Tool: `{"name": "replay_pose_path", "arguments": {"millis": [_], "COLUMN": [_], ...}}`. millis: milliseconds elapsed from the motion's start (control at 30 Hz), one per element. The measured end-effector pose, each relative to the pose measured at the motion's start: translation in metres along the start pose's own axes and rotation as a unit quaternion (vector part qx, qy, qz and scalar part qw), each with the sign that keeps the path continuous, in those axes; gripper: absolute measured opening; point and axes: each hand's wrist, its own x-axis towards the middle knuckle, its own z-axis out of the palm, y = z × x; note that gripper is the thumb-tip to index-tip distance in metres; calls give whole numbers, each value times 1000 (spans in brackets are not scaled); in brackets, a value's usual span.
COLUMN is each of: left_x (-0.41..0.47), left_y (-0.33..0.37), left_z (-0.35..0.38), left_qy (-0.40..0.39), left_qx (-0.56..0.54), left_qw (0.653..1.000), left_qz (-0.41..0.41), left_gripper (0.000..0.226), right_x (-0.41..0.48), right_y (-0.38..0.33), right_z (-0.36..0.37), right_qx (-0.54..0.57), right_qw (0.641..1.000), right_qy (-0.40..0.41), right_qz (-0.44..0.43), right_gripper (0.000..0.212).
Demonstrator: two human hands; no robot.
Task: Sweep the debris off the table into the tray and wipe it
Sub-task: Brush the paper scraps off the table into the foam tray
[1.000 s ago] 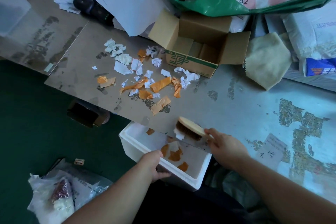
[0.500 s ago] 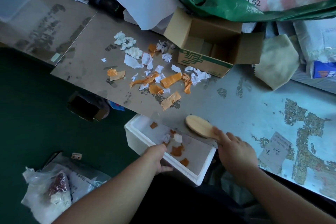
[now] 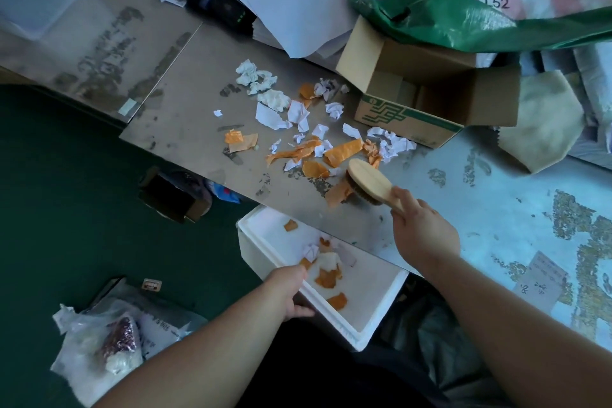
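Right hand (image 3: 422, 232) closed around the wooden brush (image 3: 369, 181) handle, bristles on the table (image 3: 185, 116) against an orange scrap (image 3: 337, 195). Left hand (image 3: 288, 288) grips the near rim of the white foam tray (image 3: 374, 281), held below the table edge. Paper debris (image 3: 308, 129) lies beyond the brush.

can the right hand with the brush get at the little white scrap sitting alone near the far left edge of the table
Probably yes. The right hand holds the brush at the near side of the scrap pile, and nothing tall stands between it and the lone white scrap, only flat paper bits. It is a long stretch across the table, though.
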Motion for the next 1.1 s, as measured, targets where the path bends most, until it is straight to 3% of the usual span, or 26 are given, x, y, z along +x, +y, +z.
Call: {"name": "replay_pose_path", "arguments": {"millis": [200, 300, 400, 467, 600, 733, 1100], "left_x": [6, 7, 4, 3, 1, 1, -6], "left_y": [10, 16, 22, 25, 32, 37, 44], "left_z": [-23, -31, -39, -43, -55, -70, -91], "left_qy": [-6, -10, -14, -20, -27, -27, -36], "left_qx": [12, 21, 20, 18, 24, 39, 42], "left_qw": [1000, 1000, 999, 999, 999, 998, 997], "left_qz": [11, 18, 25, 30, 34, 34, 44], "left_gripper": [11, 24, 20, 11, 13, 13, 12], "right_x": [-19, -44, -59, -58, -31, 4, -23], "right_y": [-13, -20, -29, -37, -53, -66, -89], "right_z": [6, 13, 19, 18, 11, 0, 9], "right_qx": [-18, -31, -42, -34, 8, -3, -72], "right_qw": [999, 998, 997, 998, 1000, 999, 997], "right_qy": [-25, -49, -61, -45, 13, 42, -29], "right_qz": [19, -6, -36, -32, 25, 30, -16], "right_gripper": [41, 43, 43, 43, 41, 42, 45]}}
